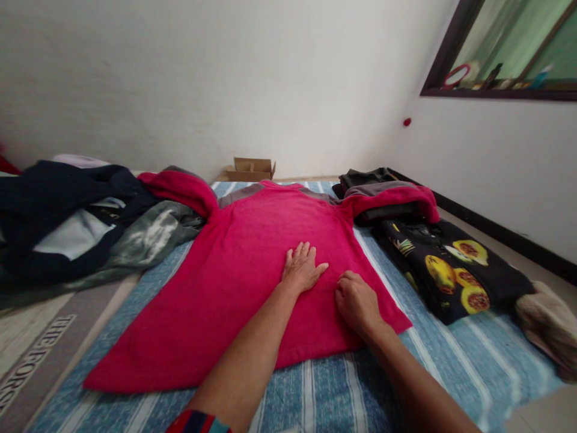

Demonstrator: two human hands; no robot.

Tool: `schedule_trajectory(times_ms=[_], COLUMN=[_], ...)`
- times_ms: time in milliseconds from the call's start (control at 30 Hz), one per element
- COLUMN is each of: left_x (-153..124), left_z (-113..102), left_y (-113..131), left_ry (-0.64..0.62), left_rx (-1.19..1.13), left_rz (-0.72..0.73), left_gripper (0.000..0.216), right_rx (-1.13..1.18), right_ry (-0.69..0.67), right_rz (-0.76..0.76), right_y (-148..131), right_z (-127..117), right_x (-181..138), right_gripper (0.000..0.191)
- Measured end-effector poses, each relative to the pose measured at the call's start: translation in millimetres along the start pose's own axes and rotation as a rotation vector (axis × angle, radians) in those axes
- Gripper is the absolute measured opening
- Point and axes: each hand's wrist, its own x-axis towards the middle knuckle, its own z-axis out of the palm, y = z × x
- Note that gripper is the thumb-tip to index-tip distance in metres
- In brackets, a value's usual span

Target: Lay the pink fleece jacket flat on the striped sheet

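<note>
A pink long-sleeved top (pixel 225 288) with grey shoulder panels lies spread out, its collar away from me and its hem towards me. My left hand (pixel 301 267) rests palm down on the middle of it, fingers stretched and thumb out to the right. Just to the right and nearer the hem, my right hand (pixel 358 300) sits on the fabric with its fingers curled in. The fingertips are partly hidden, and no cloth is visibly bunched in them. Both sleeves of the top reach outward over neighbouring clothes.
The top lies on a blue striped bed cover (pixel 311 397). A heap of dark and grey clothes (pixel 72 222) is at the left. To the right are a folded black garment with a fruit print (pixel 451 264) and a beige cloth (pixel 547 325). Behind stands an open cardboard box (pixel 250 169) by the wall.
</note>
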Motion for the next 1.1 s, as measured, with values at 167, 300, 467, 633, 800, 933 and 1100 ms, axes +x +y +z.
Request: schedule_trajectory(times_ms=[167,300,467,633,800,933,1100], left_x=[-1,-2,-3,-4,-4,-5,-5], left_z=[-2,-3,-3,-2,0,0,-3], left_y=[0,0,-1,-2,-4,-4,-5], left_ry=[-0.006,0.001,0.006,0.045,0.128,0.161,0.165], left_rx=[-0.014,-0.038,-0.054,-0.058,-0.071,-0.089,-0.102], left_rz=[0.008,0.014,0.014,0.029,0.063,0.089,0.093], left_gripper=[0.064,0.063,0.061,0.057,0.046,0.04,0.038], right_rx=[0.004,0.017,0.02,0.044,-0.044,-0.192,-0.272], right_ry=[0.016,0.015,0.002,-0.026,-0.097,-0.182,-0.222], right_rz=[0.027,0.018,0.026,-0.026,-0.115,-0.144,-0.263], right_y=[2,3,3,8,7,-3,-12], right_z=[2,2,2,-4,-12,-16,-16], right_x=[-1,0,1,0,2,4,6], right_gripper=[0.02,0.02,0.02,0.02,0.02,0.026,0.025])
